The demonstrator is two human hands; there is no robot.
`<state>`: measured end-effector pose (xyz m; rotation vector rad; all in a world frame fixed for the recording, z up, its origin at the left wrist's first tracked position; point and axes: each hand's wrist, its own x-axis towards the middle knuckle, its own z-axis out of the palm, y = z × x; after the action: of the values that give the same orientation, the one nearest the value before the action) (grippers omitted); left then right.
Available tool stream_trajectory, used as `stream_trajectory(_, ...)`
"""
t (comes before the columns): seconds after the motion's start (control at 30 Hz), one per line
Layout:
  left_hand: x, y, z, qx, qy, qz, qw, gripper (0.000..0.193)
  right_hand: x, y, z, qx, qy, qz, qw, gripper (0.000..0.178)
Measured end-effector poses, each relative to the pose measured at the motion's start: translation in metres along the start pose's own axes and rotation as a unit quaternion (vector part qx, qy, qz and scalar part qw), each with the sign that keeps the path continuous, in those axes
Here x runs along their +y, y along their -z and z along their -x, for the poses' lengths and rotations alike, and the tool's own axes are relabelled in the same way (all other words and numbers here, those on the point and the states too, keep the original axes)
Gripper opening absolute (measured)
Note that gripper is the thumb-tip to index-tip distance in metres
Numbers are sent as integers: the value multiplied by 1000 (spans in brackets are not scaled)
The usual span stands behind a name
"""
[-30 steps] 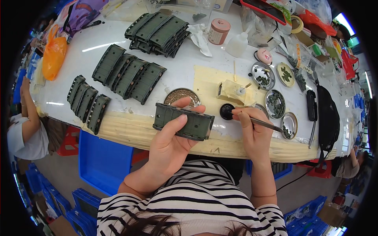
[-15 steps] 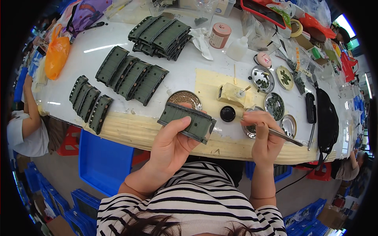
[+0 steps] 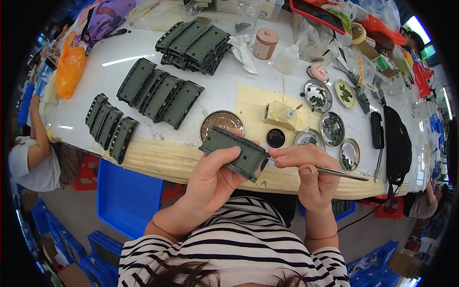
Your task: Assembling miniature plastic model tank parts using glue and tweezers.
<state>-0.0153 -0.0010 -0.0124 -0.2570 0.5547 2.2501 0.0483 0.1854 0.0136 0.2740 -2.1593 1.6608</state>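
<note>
My left hand [image 3: 208, 179] is closed round a dark green curved plate with ribbed edges [image 3: 234, 152], its thumb lying on top. Slim metal tweezers [image 3: 343, 174] rest between the fingers and thumb of my right hand [image 3: 316, 178]. Their tip reaches the right end of the plate; whatever it may grip there is too small to make out. Just beyond the plate stands a round dish of small brown grains [image 3: 223, 118], partly covered by it. A small black round pot [image 3: 275, 138] sits between the two hands, farther back.
Similar green plates lie in rows [image 3: 160, 93] on the left and in a stack [image 3: 191, 45] behind. Metal dishes of small green parts [image 3: 332, 129] stand at right, near a wrapped block [image 3: 282, 115]. A black pouch [image 3: 398, 146] lies farther right. A blue bin [image 3: 128, 198] is below the table edge.
My right hand has moved left with the tweezers, bringing their tip from beside the black pot to the plate's right end. The plate has shifted slightly right and tilted a little.
</note>
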Motion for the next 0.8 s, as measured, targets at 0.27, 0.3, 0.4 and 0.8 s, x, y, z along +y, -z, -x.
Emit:
stream_trajectory(0.27,0,0,-1,3,3,-2,1000,31,-1,0,0,0,-12,2,1000,13)
stream_trajectory(0.3,0,1,0,4,3,-2,1000,32,-1,0,0,-1,-11,4,1000,13)
stream_trajectory(0.4,1,0,0,4,2,-2,1000,32,-2,0,-1,-3,-11,7,1000,12)
stream_trajectory(0.8,0,1,0,19,-11,-45,999,31,-6,-1,-3,-24,-1,51,998,11)
